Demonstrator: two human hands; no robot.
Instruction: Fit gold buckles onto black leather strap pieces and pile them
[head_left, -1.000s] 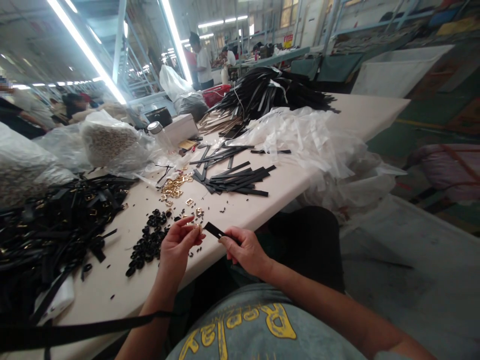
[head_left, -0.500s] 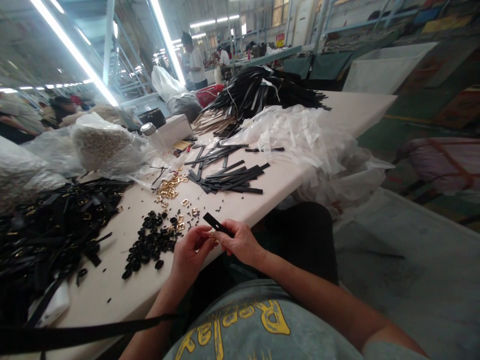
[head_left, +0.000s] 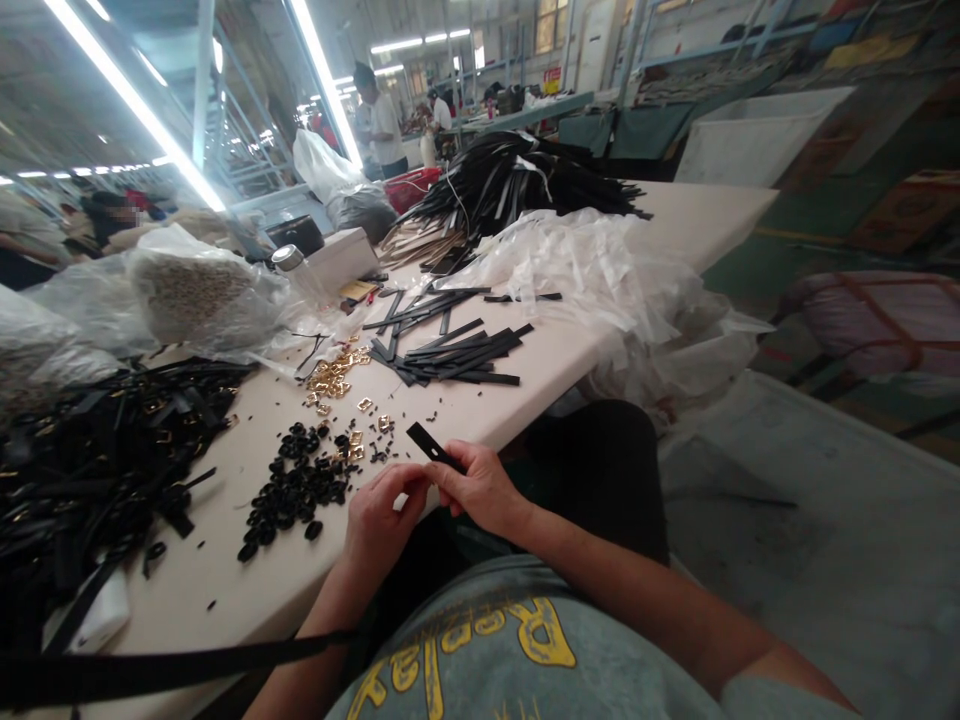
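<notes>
My right hand (head_left: 480, 488) is closed on a short black strap (head_left: 424, 440) with a slot in it, whose flat end sticks out up and to the left. Beside it my left hand (head_left: 386, 505) is pinched, its fingertips meeting those of the right hand; what lies between them is hidden. Both hands are just over the table's front edge. Left of them lies a heap of black oval loops (head_left: 289, 485). Gold buckles (head_left: 334, 380) are scattered farther back, and loose black straps (head_left: 465, 358) lie behind my hands.
A tangled pile of black straps with buckles (head_left: 97, 460) covers the table's left side. Clear plastic sheeting (head_left: 592, 260) drapes over the right edge. A large bundle of black strips (head_left: 517, 180), a lidded bottle (head_left: 289, 260) and filled plastic bags (head_left: 195, 285) stand at the back.
The gold glint that showed between my fingertips is now hidden. My left fingers have shifted slightly against the right hand; the strap stays in my right hand.
</notes>
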